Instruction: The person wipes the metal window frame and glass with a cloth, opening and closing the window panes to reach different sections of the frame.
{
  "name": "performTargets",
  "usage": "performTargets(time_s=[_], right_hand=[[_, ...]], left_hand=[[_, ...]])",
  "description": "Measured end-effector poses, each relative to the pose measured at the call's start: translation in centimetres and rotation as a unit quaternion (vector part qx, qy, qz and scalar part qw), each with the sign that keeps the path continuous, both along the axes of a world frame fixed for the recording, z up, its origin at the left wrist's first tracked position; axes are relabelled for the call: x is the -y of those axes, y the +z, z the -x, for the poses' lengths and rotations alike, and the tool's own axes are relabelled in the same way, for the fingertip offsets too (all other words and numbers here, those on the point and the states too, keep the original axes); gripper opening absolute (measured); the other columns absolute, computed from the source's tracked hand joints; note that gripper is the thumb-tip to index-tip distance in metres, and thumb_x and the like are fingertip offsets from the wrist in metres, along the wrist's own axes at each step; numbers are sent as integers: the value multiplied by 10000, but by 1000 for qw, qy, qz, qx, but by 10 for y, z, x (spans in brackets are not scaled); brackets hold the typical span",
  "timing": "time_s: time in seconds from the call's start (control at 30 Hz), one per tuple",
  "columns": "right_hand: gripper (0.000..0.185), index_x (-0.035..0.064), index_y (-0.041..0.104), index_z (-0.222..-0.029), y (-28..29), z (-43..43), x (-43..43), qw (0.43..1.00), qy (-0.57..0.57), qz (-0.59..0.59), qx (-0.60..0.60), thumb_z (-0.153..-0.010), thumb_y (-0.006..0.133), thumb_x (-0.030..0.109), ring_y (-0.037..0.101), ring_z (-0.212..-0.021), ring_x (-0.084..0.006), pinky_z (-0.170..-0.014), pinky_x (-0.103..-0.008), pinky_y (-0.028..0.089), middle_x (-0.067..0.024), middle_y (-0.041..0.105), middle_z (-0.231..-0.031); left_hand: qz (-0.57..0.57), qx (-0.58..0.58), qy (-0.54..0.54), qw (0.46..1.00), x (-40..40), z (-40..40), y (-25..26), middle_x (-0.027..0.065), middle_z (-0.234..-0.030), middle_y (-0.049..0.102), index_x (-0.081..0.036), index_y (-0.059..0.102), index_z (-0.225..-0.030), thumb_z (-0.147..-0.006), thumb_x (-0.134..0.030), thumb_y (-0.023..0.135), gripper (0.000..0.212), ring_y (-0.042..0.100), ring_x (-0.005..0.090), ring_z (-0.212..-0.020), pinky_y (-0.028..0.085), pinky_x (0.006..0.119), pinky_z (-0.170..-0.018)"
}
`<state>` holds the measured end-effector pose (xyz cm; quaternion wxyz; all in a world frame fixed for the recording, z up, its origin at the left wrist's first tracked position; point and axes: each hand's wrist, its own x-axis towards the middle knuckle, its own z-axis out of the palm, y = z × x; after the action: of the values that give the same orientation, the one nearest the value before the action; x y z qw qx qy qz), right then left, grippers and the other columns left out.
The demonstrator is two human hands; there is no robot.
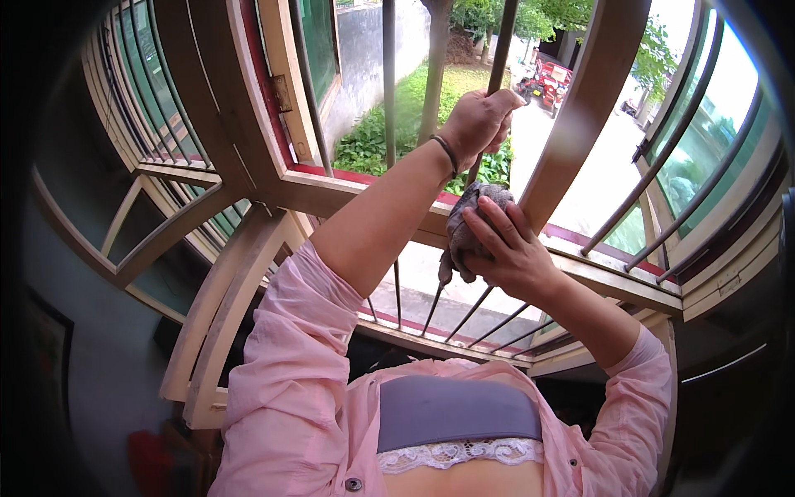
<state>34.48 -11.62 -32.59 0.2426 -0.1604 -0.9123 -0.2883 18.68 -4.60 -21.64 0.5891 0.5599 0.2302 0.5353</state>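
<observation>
My left hand [481,127] is closed around a vertical metal window bar [502,46], above the wooden crossbar of the window frame [335,194]. A dark hair tie circles that wrist. Lower and to the right, my right hand [512,248] presses a crumpled grey cloth [466,233] against the crossbar, close to where a wooden upright [581,118] meets it. One end of the cloth hangs below the crossbar. My right fingers are spread over the cloth, and its far side is hidden.
Opened wooden casements with glass stand at the left [168,233] and right [702,186]. More metal bars [475,317] run below the crossbar. Outside are a tree trunk [436,68], green plants [366,146], a grey wall [366,53] and a red vehicle [549,84].
</observation>
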Motion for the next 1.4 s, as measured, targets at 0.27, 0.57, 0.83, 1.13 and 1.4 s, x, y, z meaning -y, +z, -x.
performTargets(time_s=[0.27, 0.57, 0.83, 1.13, 1.4], right_hand=[[414, 82, 515, -1196, -30, 153, -33, 972, -72, -223, 17, -807, 477, 219, 358, -1231, -360, -996, -590, 239, -186, 410, -1288], [290, 138, 629, -984, -30, 291, -58, 983, 82, -143, -76, -737, 532, 254, 424, -1135, -342, -921, -537, 361, -170, 504, -1127], [385, 157, 554, -1104, -35, 136, -39, 977, 86, 50, -190, -730, 573, 250, 447, -1092, -287, -900, -524, 343, -112, 475, -1156], [160, 229, 544, -957, -41, 20, 20, 970, -186, -155, 21, -829, 485, 305, 379, -1111, -226, -833, -424, 325, -58, 460, -1167], [232, 225, 519, -884, -81, -31, 51, 972, -162, -64, -156, -681, 631, 240, 432, -1058, -207, -878, -408, 302, -44, 476, -1089]], left_hand=[[16, 13, -30, 999, -9, -5, -1, -72, -468, 320, -174, 386, -566, -853, -201, 525, 320, 259, 50, -361, 202, 230, -345], [16, 21, -34, 999, -12, -6, -4, -68, -472, 329, -166, 381, -574, -853, -191, 532, 318, 259, 44, -366, 186, 225, -346], [0, 16, -10, 1000, -5, -13, -1, -75, -476, 273, -192, 316, -548, -853, -194, 507, 360, 204, 58, -385, 159, 254, -374], [-20, -9, 35, 999, -7, -7, -4, -60, -476, 227, -179, 274, -534, -860, -220, 507, 403, 221, 77, -399, 185, 258, -389], [-30, 0, 17, 999, -7, -3, -7, -58, -491, 210, -171, 287, -554, -869, -234, 503, 387, 212, 68, -409, 191, 246, -393]])
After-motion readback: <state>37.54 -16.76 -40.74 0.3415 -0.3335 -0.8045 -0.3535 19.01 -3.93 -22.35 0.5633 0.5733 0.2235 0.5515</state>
